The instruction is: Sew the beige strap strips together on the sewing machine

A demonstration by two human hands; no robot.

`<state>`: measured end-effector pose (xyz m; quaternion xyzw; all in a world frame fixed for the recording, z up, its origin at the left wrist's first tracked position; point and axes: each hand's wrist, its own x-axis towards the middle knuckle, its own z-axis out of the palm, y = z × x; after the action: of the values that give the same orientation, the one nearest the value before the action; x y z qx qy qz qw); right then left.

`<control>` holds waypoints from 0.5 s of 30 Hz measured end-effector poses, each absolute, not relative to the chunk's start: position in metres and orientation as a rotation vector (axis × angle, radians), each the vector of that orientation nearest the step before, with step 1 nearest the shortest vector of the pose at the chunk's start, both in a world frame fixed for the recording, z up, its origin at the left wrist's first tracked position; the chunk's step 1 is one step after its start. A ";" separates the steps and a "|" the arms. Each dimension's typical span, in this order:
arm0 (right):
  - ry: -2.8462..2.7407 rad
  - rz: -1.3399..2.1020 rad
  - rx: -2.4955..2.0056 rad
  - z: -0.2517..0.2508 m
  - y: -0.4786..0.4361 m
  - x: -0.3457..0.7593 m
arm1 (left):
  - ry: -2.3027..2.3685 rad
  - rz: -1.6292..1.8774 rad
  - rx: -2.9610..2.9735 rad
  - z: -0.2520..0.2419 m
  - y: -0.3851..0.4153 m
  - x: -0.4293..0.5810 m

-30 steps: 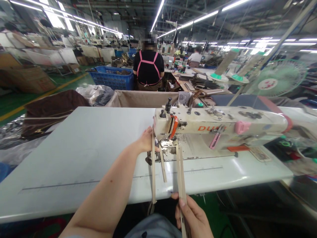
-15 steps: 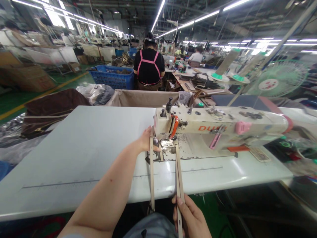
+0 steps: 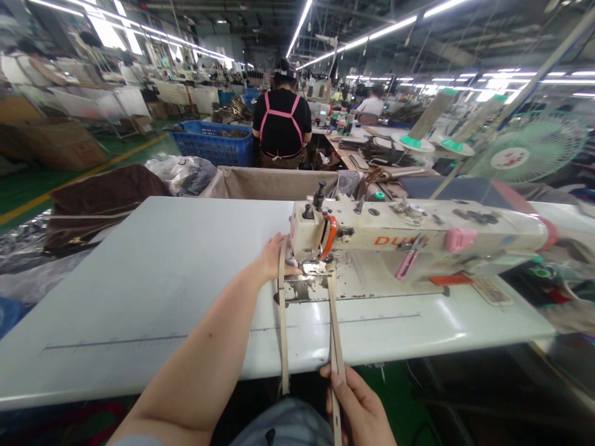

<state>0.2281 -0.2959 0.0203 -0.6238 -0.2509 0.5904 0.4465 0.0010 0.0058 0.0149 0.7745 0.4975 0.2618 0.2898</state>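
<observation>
My left hand [image 3: 271, 260] is beside the needle end of a sewing machine [image 3: 372, 232]. A long narrow beige strap [image 3: 282, 328] runs up from my lap into this hand, between thumb and fingers. The thumb points toward the metal presser area, and the machine head partly hides the fingertips. My right hand [image 3: 356, 399] is below the table's front edge, its thumb and fingers closed on two strap lengths [image 3: 335, 328] lying together. These lengths lead up to the needle plate [image 3: 316, 269]. Small holes show in the lower strap end.
The white table [image 3: 139, 279] carries a printed ruler line. Pink-handled snips [image 3: 408, 263] hang on the machine. Behind stand a beige fabric bin [image 3: 274, 183], a blue crate [image 3: 211, 144] and a person in a pink-strapped apron [image 3: 282, 121]. A fan [image 3: 534, 152] is at right.
A short strap piece that showed by the left thumb on the needle plate is out of sight. The left strap bows slightly more to the left. Both hands have hardly moved.
</observation>
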 end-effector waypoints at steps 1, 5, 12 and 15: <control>-0.615 1.457 -1.550 0.019 -0.296 0.228 | 1.329 0.702 2.051 0.016 0.005 0.001; -0.563 1.410 -1.538 0.016 -0.298 0.227 | 1.278 0.725 1.999 0.016 0.004 0.001; -0.506 1.426 -1.509 0.008 -0.303 0.233 | 1.224 0.773 1.949 0.012 0.008 0.008; -0.532 1.522 -1.460 0.004 -0.308 0.239 | 1.227 0.805 1.929 0.009 0.012 0.013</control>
<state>0.2388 -0.3081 0.0040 -0.5943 -0.2166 0.6198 0.4645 0.0132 0.0119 0.0095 0.7451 0.4740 0.3111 0.3514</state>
